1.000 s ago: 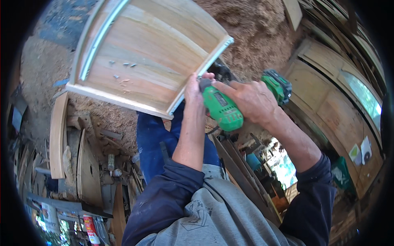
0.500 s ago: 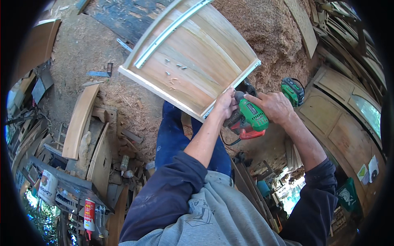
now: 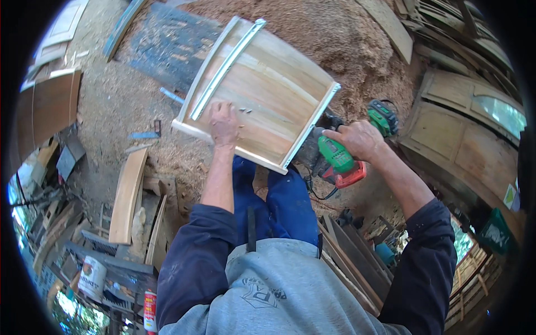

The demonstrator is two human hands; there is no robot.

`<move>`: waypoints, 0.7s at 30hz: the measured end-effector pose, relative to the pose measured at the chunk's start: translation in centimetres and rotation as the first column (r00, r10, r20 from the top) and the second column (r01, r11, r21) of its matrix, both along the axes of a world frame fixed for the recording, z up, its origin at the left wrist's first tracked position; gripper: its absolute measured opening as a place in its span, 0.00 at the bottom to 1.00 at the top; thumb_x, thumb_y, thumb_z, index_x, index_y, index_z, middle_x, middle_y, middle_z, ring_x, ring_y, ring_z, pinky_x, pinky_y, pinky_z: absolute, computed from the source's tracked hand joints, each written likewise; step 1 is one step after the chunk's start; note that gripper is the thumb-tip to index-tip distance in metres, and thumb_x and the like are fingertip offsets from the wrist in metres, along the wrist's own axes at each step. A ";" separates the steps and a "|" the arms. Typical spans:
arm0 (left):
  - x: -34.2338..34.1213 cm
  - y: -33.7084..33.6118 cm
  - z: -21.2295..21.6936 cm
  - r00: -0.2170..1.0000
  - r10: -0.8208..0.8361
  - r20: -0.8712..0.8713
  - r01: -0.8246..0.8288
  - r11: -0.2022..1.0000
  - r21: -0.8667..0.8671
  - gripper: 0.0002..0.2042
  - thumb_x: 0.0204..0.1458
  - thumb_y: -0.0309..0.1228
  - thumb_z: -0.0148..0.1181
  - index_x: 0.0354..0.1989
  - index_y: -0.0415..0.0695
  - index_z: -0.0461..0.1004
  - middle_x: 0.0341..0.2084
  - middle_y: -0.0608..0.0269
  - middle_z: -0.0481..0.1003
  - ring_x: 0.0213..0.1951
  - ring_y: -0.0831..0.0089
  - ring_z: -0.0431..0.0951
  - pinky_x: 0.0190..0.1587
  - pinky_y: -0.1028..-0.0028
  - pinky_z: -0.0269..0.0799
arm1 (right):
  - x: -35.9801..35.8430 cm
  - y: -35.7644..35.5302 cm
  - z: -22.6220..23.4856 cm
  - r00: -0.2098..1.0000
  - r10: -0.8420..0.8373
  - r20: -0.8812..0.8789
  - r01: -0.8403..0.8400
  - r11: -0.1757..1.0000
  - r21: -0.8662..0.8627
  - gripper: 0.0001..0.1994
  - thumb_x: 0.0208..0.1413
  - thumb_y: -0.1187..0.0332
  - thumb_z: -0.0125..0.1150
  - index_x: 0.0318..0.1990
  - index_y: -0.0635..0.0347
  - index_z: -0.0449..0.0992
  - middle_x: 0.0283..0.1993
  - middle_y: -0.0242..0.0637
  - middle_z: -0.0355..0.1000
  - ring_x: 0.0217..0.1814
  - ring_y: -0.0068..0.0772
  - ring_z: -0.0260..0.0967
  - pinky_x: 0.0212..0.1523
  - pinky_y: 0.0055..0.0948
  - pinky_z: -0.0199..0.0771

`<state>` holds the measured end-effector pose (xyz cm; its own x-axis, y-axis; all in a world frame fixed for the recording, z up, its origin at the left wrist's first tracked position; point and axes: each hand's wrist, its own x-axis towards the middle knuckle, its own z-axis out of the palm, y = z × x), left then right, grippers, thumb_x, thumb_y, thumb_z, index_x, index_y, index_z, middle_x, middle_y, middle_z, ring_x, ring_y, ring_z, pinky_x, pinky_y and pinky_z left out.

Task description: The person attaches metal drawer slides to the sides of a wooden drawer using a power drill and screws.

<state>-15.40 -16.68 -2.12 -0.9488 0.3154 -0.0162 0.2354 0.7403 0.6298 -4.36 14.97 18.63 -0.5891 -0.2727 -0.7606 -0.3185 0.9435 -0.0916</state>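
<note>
A shallow wooden box (image 3: pixel 279 84), like a drawer or small cabinet frame, lies in front of me above my knees. One metal drawer slide (image 3: pixel 227 68) runs along its left side; another slide (image 3: pixel 312 124) follows the right edge. My left hand (image 3: pixel 224 124) rests inside on the boards, its fingers bent and bunched, fingertips partly hidden. Small screws (image 3: pixel 245 110) lie just right of those fingers. My right hand (image 3: pixel 362 139) is wrapped round a green power drill (image 3: pixel 335 153) with a red handle, beside the box's right edge.
Another green tool (image 3: pixel 383 118) with a black battery lies beyond my right hand. A metal square (image 3: pixel 145 134) rests on the sawdust-covered ground at left. Curved boards (image 3: pixel 128 195) and scrap stand at lower left. Wooden doors (image 3: pixel 463 134) lean on the right.
My left hand has left the drill and the box's right edge and moved left to the screws inside. My right hand keeps the drill. The box appears lower in view.
</note>
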 end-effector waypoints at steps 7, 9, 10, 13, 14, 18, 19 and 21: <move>-0.7 0.0 0.2 0.994 -0.106 0.000 0.105 0.990 -0.098 0.04 0.57 0.24 0.58 0.38 0.40 0.76 0.39 0.50 0.75 0.44 0.51 0.78 0.46 0.58 0.76 | -0.2 0.5 -0.5 0.999 -0.011 0.050 0.011 1.000 0.011 0.22 0.62 0.63 0.52 0.63 0.30 0.71 0.36 0.34 0.78 0.34 0.41 0.81 0.32 0.41 0.81; -1.0 0.6 0.6 0.993 -0.115 0.032 0.119 0.970 -0.210 0.04 0.58 0.25 0.56 0.37 0.39 0.76 0.38 0.48 0.75 0.42 0.49 0.79 0.43 0.55 0.77 | 0.0 1.1 -0.6 0.998 0.018 0.056 -0.018 1.000 0.012 0.21 0.64 0.62 0.50 0.64 0.30 0.71 0.36 0.33 0.79 0.35 0.40 0.81 0.33 0.40 0.81; -1.2 1.0 0.7 0.992 -0.124 0.025 0.127 0.971 -0.204 0.04 0.58 0.25 0.56 0.37 0.39 0.76 0.38 0.48 0.75 0.42 0.49 0.79 0.43 0.55 0.77 | 0.0 1.3 -0.8 0.999 0.008 0.051 -0.009 1.000 0.018 0.21 0.64 0.62 0.50 0.64 0.30 0.71 0.36 0.33 0.79 0.35 0.40 0.81 0.33 0.40 0.81; -1.4 1.7 1.0 0.993 -0.081 0.088 0.105 0.944 -0.312 0.04 0.58 0.24 0.55 0.37 0.38 0.75 0.36 0.45 0.75 0.41 0.47 0.79 0.41 0.54 0.77 | -0.5 1.4 -0.7 0.994 0.021 0.106 -0.022 1.000 0.006 0.21 0.65 0.63 0.48 0.64 0.31 0.70 0.38 0.33 0.79 0.40 0.38 0.82 0.37 0.38 0.80; -1.7 1.9 1.0 0.995 -0.049 0.085 0.074 0.944 -0.321 0.04 0.58 0.24 0.54 0.36 0.38 0.75 0.35 0.44 0.75 0.40 0.46 0.79 0.42 0.53 0.76 | -0.8 1.4 -0.6 0.995 0.016 0.100 -0.017 1.000 0.007 0.21 0.65 0.63 0.48 0.64 0.31 0.70 0.38 0.33 0.79 0.40 0.38 0.82 0.37 0.38 0.80; -2.2 2.5 2.0 0.994 0.085 0.074 -0.057 0.946 -0.318 0.06 0.55 0.24 0.55 0.38 0.36 0.75 0.35 0.42 0.75 0.39 0.43 0.78 0.43 0.52 0.74 | 0.0 1.1 -0.4 0.996 -0.083 0.036 0.085 0.993 -0.076 0.11 0.63 0.65 0.53 0.50 0.45 0.77 0.36 0.35 0.81 0.44 0.40 0.82 0.39 0.40 0.80; -1.8 2.7 2.6 0.995 0.071 0.072 -0.045 0.946 -0.320 0.06 0.55 0.24 0.55 0.38 0.36 0.75 0.35 0.42 0.75 0.39 0.43 0.78 0.43 0.52 0.74 | 0.5 1.0 -0.3 0.995 -0.100 0.024 0.102 0.991 -0.092 0.10 0.63 0.64 0.53 0.48 0.46 0.77 0.36 0.35 0.81 0.42 0.39 0.82 0.38 0.39 0.78; -1.3 3.0 4.0 0.992 -0.092 -0.090 0.069 0.971 -0.228 0.09 0.55 0.25 0.56 0.41 0.34 0.77 0.34 0.42 0.76 0.37 0.47 0.78 0.43 0.54 0.73 | 2.1 1.2 -0.1 0.993 -0.079 -0.088 0.068 0.990 -0.123 0.07 0.61 0.63 0.56 0.44 0.48 0.77 0.34 0.33 0.80 0.38 0.35 0.81 0.36 0.35 0.72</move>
